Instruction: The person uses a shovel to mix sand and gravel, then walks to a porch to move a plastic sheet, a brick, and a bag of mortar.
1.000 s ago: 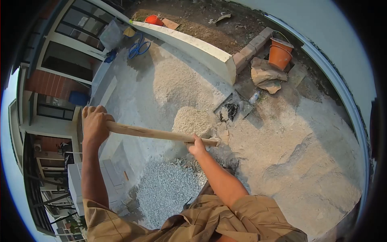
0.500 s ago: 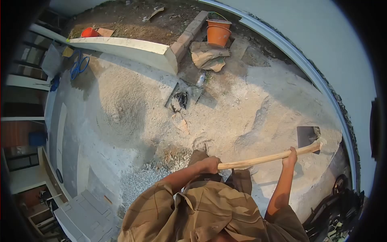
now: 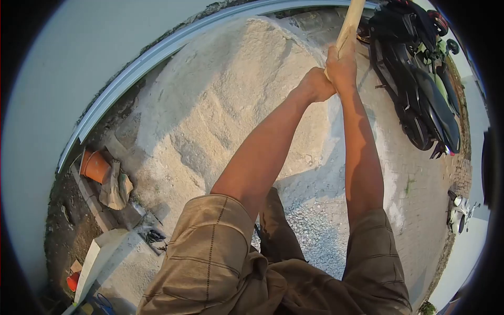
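Note:
Both my hands are wrapped round the pale wooden handle of a hoe (image 3: 352, 23), which is raised up and away at the top of the head view. My left hand (image 3: 317, 85) grips the lower end, and my right hand (image 3: 342, 68) is closed just above it, the two nearly touching. The hoe's blade is out of view beyond the top edge. Below and left of my hands spreads a heap of pale sand (image 3: 226, 100), with grooves and hollows in its surface.
Black motorcycles (image 3: 420, 89) stand close on the right, with a white scooter (image 3: 460, 212) farther along. Grey gravel (image 3: 320, 231) lies by my legs. An orange bucket (image 3: 95, 166) and a crumpled paper sack (image 3: 116, 189) are at left. A pale wall (image 3: 84, 63) curves behind the sand.
The hoe has swung up from the sand, and its blade has left the view. My hands, wide apart before, are now together on the handle. The view has turned right toward the motorcycles.

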Available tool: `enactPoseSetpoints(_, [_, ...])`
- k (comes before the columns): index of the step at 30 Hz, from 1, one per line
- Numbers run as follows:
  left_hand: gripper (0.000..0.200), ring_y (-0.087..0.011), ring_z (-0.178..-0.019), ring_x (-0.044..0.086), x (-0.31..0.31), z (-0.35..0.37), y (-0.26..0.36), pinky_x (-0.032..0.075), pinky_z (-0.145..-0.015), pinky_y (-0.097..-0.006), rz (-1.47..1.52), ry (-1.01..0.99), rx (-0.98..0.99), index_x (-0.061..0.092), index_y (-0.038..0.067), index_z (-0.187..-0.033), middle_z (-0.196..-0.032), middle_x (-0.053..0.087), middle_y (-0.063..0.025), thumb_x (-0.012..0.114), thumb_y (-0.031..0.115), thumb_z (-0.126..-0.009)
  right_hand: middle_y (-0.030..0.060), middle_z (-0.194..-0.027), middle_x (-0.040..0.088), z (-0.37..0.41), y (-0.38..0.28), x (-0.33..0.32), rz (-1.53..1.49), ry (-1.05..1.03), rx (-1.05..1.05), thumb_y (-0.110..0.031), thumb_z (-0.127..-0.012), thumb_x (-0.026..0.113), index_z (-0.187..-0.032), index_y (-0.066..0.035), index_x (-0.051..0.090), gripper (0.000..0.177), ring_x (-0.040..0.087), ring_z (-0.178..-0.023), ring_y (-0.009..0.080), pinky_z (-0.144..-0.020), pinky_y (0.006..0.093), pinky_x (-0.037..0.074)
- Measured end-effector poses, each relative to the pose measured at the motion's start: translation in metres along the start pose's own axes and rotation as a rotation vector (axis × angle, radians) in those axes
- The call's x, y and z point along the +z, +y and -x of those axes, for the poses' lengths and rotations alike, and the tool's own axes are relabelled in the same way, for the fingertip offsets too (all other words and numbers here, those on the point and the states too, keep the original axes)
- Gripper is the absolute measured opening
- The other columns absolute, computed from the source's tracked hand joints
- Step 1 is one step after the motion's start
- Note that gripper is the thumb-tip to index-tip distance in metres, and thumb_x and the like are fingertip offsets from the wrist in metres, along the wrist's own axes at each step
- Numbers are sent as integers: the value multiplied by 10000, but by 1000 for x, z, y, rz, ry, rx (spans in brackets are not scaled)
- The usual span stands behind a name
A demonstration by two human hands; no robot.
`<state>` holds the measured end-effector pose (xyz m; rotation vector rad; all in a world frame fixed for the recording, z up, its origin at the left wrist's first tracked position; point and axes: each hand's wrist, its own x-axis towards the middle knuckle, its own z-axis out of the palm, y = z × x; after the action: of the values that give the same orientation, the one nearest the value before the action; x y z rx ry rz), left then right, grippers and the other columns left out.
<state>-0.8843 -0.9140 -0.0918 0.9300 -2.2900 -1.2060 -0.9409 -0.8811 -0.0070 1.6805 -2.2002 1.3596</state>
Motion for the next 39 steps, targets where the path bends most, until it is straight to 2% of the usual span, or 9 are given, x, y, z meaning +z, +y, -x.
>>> enactPoseSetpoints(6, [145,-171,-519,532,220,75,-123,406,-440,-335,952,-306,-802,580,24,-755,-605,554,-72,677,127,-785,323,-849,620,170,194,74,140,-530,618,-154,-850,490,-1479,-182,35,777,617,-821,468,-745,482,501])
enactPoseSetpoints(8, [167,-143,-527,514,255,150,-121,403,-424,-329,841,-375,-1096,574,10,-772,-655,555,-70,643,159,-798,327,-911,621,285,253,95,143,-801,801,-178,-819,515,-1478,-161,-7,841,625,-864,445,-752,468,504])
enactPoseSetpoints(12, [114,-147,-552,569,259,216,-114,426,-427,-338,606,-424,-1065,572,-1,-758,-673,582,-92,596,107,-785,288,-1003,600,366,247,90,90,-803,883,-190,-812,544,-1461,-158,124,773,635,-837,377,-707,444,505])
enactPoseSetpoints(16, [118,-167,-448,541,203,151,-106,406,-388,-344,736,-252,-1044,572,-8,-687,-575,556,-94,587,88,-754,177,-852,568,285,265,117,-360,-647,995,-166,-804,574,-1233,-61,405,473,596,-681,303,-606,439,487])
enactPoseSetpoints(22, [194,-182,-412,528,106,242,-45,397,-378,-333,608,-260,-995,594,-71,-706,-584,578,-120,639,117,-704,135,-758,515,277,169,90,-764,-733,1441,-79,-781,572,-982,-5,442,251,523,-583,267,-556,414,464])
enactPoseSetpoints(28, [351,-348,-672,658,32,555,15,506,-623,-416,303,-126,-914,627,-94,-780,-689,625,-269,615,248,-704,116,-829,443,443,99,141,-798,-713,1717,-123,-746,640,-974,-54,402,337,490,-656,254,-581,396,475])
enactPoseSetpoints(34, [232,-368,-789,637,-15,901,135,490,-700,-454,267,43,-1399,658,23,-865,-794,648,-213,592,153,-684,64,-780,472,736,-131,154,-397,-998,1784,-198,-866,527,-973,-72,438,188,516,-676,211,-654,383,522])
enactPoseSetpoints(37, [225,-312,-773,634,-55,1017,253,488,-657,-423,-77,262,-1852,697,123,-850,-777,654,-116,604,95,-647,130,-919,510,888,-272,94,-548,-1499,1852,-180,-912,486,-1041,-30,430,206,543,-803,268,-777,430,522])
enactPoseSetpoints(39, [233,-234,-893,556,-73,1077,320,414,-864,-358,-651,476,-2009,728,169,-775,-803,609,-14,664,10,-617,161,-1007,537,928,-392,28,-496,-1708,2057,-197,-948,498,-1099,-4,430,254,564,-941,311,-847,450,503])
